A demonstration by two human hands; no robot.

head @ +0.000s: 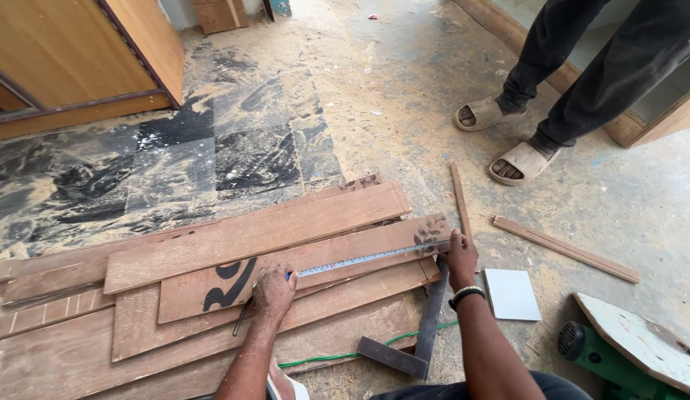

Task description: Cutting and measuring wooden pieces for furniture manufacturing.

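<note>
A measuring tape (367,259) is stretched along a brown wooden plank (323,255) that lies on a stack of planks on the floor. My left hand (274,290) presses the tape near the plank's middle and seems to grip a thin pencil. My right hand (460,257), with a dark band on the wrist, pins the tape's far end at the plank's right edge. The plank carries black painted marks near both hands.
A metal try square (423,333) lies by my right forearm. A white tile (511,293), thin wood strips (564,248), a green power tool (604,359) and a green cord (337,355) sit to the right. Another person's sandalled feet (508,141) stand beyond. A wooden cabinet (78,59) is at top left.
</note>
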